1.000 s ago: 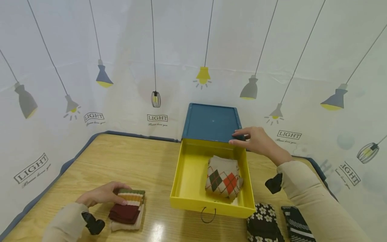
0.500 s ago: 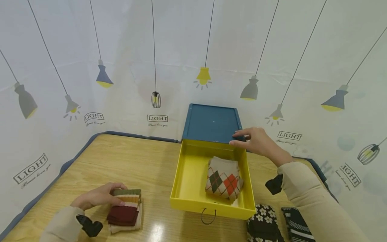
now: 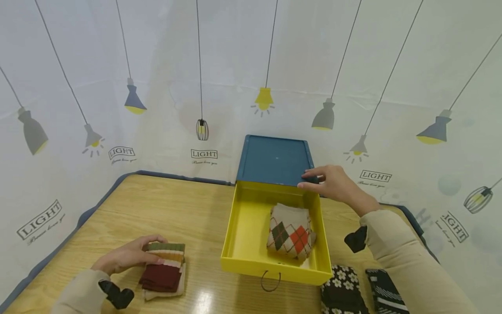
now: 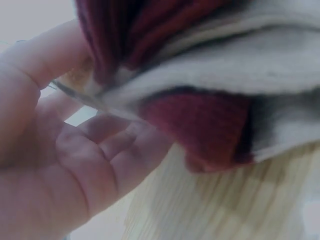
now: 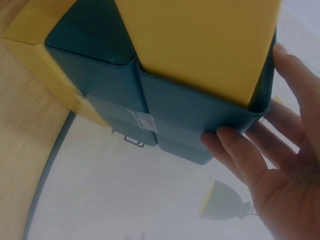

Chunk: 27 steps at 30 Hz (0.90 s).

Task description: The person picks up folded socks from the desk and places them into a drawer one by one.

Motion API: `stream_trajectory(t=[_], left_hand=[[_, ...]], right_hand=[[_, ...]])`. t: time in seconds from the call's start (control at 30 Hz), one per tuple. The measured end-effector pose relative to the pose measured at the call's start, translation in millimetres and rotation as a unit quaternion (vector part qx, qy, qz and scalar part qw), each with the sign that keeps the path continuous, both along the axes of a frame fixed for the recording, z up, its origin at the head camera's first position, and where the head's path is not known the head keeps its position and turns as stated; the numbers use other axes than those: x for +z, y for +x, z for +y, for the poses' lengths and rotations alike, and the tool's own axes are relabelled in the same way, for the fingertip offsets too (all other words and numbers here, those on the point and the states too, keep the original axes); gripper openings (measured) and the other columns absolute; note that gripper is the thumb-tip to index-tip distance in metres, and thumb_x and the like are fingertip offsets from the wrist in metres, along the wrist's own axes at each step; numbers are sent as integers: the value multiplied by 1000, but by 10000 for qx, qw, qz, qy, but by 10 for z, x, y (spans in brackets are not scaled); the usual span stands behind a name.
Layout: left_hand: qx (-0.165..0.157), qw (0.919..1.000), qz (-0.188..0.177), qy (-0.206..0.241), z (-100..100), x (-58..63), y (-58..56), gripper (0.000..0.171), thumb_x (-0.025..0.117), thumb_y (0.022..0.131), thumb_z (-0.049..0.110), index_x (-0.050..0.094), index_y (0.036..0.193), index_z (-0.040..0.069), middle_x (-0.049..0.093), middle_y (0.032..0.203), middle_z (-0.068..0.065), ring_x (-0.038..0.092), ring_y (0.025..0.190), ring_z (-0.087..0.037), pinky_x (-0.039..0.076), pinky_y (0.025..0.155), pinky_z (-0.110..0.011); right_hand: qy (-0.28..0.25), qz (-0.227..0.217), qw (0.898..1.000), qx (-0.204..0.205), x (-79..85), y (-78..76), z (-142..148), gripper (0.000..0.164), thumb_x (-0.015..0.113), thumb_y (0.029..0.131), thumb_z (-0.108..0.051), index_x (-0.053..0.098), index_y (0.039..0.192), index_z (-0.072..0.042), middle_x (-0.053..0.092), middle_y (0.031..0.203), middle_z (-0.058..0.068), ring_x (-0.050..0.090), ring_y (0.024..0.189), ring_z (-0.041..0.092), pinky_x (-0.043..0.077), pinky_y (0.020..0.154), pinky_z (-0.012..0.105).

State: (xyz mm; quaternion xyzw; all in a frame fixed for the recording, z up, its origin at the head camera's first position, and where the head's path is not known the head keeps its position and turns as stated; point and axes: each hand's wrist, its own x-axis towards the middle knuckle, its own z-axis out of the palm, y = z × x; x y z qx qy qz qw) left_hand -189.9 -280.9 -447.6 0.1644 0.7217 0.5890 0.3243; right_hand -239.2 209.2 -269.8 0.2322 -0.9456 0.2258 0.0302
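Note:
On the table at the left, my left hand (image 3: 127,256) grips a folded pair of striped socks (image 3: 161,277) in maroon, cream, ochre and green. In the left wrist view, the thumb lies against the knit socks (image 4: 200,127); the fingertips are partly hidden. My right hand (image 3: 335,185) holds the blue lid (image 3: 276,160) of a yellow box (image 3: 274,271) by its right corner. The right wrist view has thumb and fingers on either side of the teal lid edge (image 5: 195,100). Inside the box, toward the right, lies a folded argyle pair of socks (image 3: 290,231).
Folded black socks with white flowers (image 3: 343,288) lie just right of the box's front corner. Beside them are black-and-white patterned socks (image 3: 386,290), partly covered by the right sleeve. A cord loop (image 3: 270,282) hangs from the box front. A lamp-printed curtain (image 3: 168,109) backs the wooden table.
My left hand and the striped socks have shifted slightly left. The right hand stays on the raised lid, and the box and argyle socks have not moved.

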Motion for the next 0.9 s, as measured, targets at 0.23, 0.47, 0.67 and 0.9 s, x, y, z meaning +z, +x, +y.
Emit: stream_trajectory(t=[0.23, 0.47, 0.67, 0.9], left_hand=[[163, 9998, -85, 102, 30, -3, 12, 43, 57, 86, 11, 38, 122, -1, 44, 110, -18, 54, 87, -22, 48, 72, -36], [116, 9962, -171, 850, 69, 56, 3, 31, 51, 90, 7, 41, 119, 13, 42, 115, -14, 55, 94, -24, 49, 76, -40], [7, 9910, -68, 1337, 111, 194, 0, 32, 46, 91, 1, 41, 118, 19, 49, 112, -9, 54, 99, -23, 48, 80, -40], [171, 9883, 395, 1460, 179, 500, 10, 33, 46, 90, -2, 45, 116, 19, 51, 109, -8, 54, 98, -21, 49, 79, -37]], right_hand=[[-9, 7, 10000, -5, -9, -17, 3, 40, 63, 82, -34, 64, 108, -4, 52, 120, 19, 56, 96, 39, 51, 73, 42], [6, 8, 10000, -11, -7, -6, 3, 41, 63, 82, -35, 64, 108, -4, 52, 120, 19, 55, 96, 39, 51, 73, 42], [-9, -7, 10000, -19, -5, 0, 0, 41, 63, 82, -35, 64, 108, -4, 52, 120, 19, 55, 96, 39, 51, 73, 43], [-19, -38, 10000, -16, -6, 1, 2, 41, 62, 82, -35, 64, 109, -3, 52, 120, 19, 55, 97, 39, 51, 73, 42]])
